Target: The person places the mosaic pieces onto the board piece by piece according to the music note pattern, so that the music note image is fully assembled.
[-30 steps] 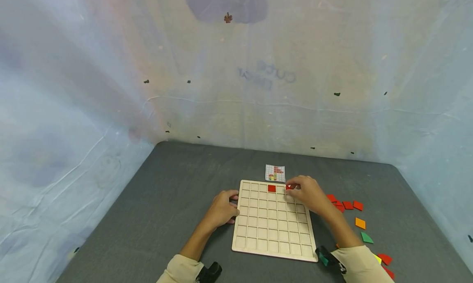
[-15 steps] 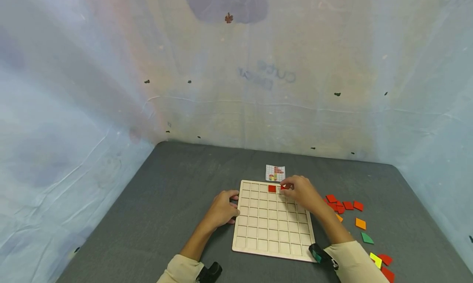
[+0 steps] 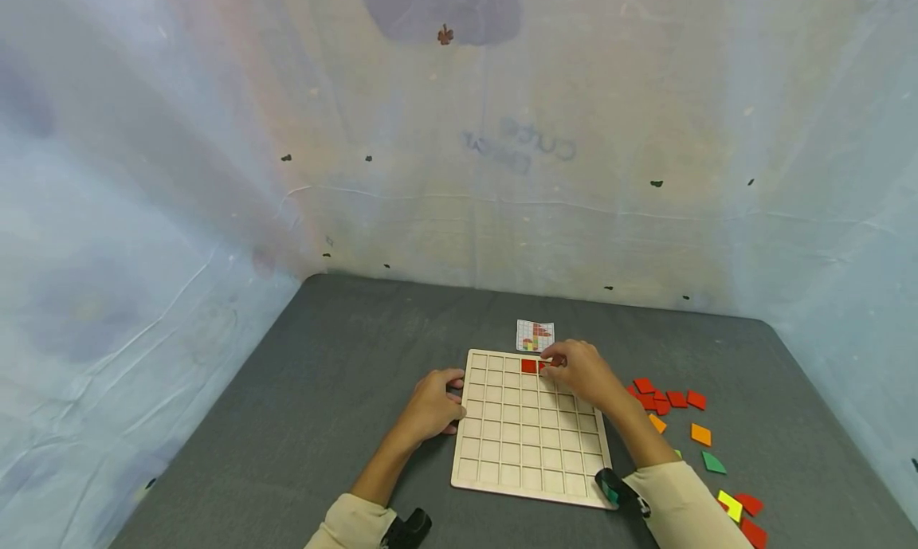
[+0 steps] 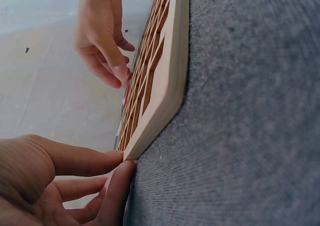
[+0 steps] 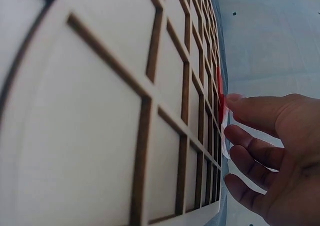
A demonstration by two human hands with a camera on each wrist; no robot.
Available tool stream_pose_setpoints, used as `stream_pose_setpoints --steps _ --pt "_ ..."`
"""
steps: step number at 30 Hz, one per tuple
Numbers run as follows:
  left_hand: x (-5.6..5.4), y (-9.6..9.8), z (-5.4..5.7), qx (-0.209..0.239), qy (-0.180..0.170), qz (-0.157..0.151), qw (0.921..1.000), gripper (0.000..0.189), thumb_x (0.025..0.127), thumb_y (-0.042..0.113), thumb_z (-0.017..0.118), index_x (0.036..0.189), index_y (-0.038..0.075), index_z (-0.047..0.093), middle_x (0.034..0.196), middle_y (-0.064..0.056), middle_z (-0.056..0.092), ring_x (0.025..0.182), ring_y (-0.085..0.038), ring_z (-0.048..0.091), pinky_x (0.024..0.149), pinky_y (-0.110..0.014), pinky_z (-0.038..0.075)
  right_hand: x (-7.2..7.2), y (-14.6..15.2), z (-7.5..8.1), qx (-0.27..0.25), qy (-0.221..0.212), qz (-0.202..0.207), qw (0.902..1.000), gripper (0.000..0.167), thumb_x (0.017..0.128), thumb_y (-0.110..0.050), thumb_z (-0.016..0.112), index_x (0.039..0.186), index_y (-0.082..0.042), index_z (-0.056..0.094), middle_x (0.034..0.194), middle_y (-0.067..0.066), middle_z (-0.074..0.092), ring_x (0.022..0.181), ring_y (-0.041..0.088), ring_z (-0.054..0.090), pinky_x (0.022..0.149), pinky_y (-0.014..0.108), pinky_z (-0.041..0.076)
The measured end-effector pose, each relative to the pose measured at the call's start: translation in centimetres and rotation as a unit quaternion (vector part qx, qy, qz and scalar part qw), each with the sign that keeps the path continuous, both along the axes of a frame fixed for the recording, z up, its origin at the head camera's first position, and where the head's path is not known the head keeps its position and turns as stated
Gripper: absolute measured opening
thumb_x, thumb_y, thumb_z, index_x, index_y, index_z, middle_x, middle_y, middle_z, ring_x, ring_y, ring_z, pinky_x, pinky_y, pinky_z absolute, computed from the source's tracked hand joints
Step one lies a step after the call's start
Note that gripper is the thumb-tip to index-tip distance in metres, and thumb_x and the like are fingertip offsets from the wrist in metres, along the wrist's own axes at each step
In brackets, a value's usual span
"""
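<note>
A square wooden grid board (image 3: 529, 433) lies on the grey table. My left hand (image 3: 432, 405) is at its left edge; in the left wrist view the thumb and a finger (image 4: 120, 186) pinch that edge. One red square tile (image 3: 528, 366) sits in a cell of the far row. Just right of it, my right hand (image 3: 584, 371) holds a second red tile (image 3: 542, 366) between thumb and fingers, low over the neighbouring cell. The fingers partly cover this tile. In the right wrist view the thumb meets the red (image 5: 221, 106) at the board's far side.
A small printed pattern card (image 3: 535, 336) lies just behind the board. Right of the board are a cluster of red tiles (image 3: 645, 401), orange tiles (image 3: 700, 434), a green rounded piece (image 3: 713, 462) and a yellow piece (image 3: 730, 505). A pale sheet hangs behind the table.
My right hand has shifted left along the far row with the red tile, bringing it up beside the first red tile. The left hand stays at the board's edge.
</note>
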State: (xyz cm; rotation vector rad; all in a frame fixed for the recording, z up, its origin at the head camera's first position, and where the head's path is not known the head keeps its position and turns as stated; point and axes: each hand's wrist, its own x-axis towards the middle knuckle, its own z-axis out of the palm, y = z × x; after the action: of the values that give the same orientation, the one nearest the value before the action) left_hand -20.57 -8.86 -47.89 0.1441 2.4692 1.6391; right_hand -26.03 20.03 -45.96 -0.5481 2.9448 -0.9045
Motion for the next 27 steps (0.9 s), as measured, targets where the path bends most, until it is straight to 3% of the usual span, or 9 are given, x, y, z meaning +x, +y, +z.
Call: stream_pose_setpoints --steps 14,27 --pt "0.08 0.04 0.02 -0.001 0.006 0.002 1.0 0.067 0.079 -0.012 0.072 0.144 -0.007 0.058 0.128 -0.018 0.061 0.096 -0.023 0.062 0.053 -0.033 0.062 -0.16 0.14 -0.58 0.006 0.006 -0.015 0.9998 0.009 0.095 -0.01 0.078 0.101 -0.004 0.079 0.09 0.004 0.066 0.083 0.018 0.057 0.071 0.037 0.049" --pt "0.1 0.11 0.03 -0.004 0.005 0.006 1.0 0.067 0.079 -0.013 0.072 0.144 -0.007 0.058 0.128 -0.018 0.062 0.095 -0.023 0.063 0.053 -0.033 0.062 -0.1 0.05 -0.51 0.008 -0.008 -0.018 0.9998 0.011 0.094 -0.009 0.077 0.103 -0.005 0.081 0.093 0.005 0.069 0.087 0.02 0.061 0.076 0.041 0.055"
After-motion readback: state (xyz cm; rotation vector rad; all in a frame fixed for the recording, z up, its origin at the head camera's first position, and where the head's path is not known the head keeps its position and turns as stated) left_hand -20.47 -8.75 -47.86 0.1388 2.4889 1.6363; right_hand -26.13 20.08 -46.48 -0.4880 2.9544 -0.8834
